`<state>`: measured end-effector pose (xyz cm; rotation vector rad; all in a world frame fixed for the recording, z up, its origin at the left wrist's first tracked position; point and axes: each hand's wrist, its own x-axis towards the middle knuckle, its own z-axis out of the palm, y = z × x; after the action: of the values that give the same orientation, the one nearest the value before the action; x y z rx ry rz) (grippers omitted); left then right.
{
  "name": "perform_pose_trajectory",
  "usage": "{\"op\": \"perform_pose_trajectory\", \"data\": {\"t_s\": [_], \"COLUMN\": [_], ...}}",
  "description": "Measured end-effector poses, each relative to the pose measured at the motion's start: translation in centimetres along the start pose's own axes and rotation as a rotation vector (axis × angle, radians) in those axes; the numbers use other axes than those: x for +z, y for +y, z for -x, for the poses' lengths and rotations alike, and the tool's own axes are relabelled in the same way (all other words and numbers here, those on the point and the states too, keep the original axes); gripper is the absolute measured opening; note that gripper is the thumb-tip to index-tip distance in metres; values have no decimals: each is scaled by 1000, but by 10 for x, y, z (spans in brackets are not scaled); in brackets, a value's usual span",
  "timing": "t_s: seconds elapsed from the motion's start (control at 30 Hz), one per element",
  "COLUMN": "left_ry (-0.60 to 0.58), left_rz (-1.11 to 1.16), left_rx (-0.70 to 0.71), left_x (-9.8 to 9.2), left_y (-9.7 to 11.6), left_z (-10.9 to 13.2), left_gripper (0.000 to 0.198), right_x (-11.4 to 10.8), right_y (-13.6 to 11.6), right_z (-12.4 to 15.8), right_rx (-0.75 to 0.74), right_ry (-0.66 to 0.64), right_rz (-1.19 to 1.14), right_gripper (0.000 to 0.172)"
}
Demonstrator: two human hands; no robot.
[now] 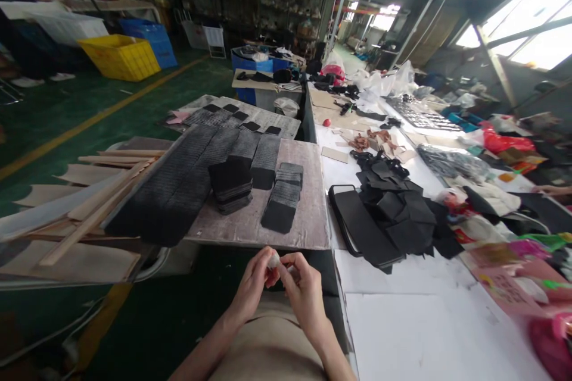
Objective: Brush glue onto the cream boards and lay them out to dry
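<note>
Just off the near edge of the grey-topped bench (308, 214), the left hand (254, 275) is pinching a small pale thing (273, 261), too small to identify; the right hand (304, 286) is meeting it, its grip too hidden to tell. With fingertips alone holding it, it could be slipping to the green floor (196, 80). A knock could be toppling the uneven black stack (231, 181). Alongside, a white bench (393, 333) is carrying black pieces (402, 214); beyond, a yellow crate (118, 58) is standing.
</note>
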<state>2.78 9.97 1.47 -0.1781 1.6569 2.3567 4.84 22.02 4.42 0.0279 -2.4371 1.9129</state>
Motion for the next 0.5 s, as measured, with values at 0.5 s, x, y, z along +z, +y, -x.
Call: {"op": "perform_pose_trajectory", "data": {"t_s": [0.5], "left_ry": [89], "left_rz": [76], "left_rx": [-151], "left_x": [4], "left_y": [-19], "left_z": [-5], "left_gripper": [42], "right_x": [-29], "right_y": [19], "right_z": [5], "right_rx": [38], "right_ry": [169], "right_rz": [109], "right_gripper": [27]}}
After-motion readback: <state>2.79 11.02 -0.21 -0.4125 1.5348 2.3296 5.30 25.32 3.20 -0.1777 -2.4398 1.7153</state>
